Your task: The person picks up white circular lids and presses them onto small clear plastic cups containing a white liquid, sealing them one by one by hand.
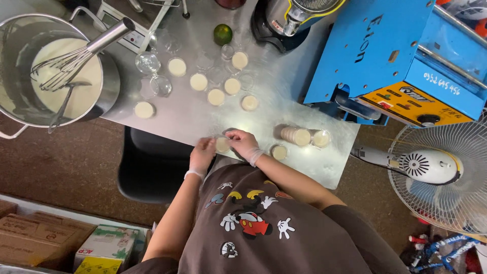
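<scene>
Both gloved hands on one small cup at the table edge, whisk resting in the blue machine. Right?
Not quite. The whisk rests in the big pot of white liquid, not the blue machine. The head view shows it. Both hands, left and right, are on the cup.

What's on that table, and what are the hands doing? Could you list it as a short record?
surface: metal table
left hand: touching a small filled cup at the near edge
right hand: on the same cup, from the other side
gloves: thin, clear, on both hands
other cups: many, most filled with cream-coloured liquid
pot: pale liquid, whisk inside
lime: far side of table
blue machine: on the right
fan: lower right
</scene>
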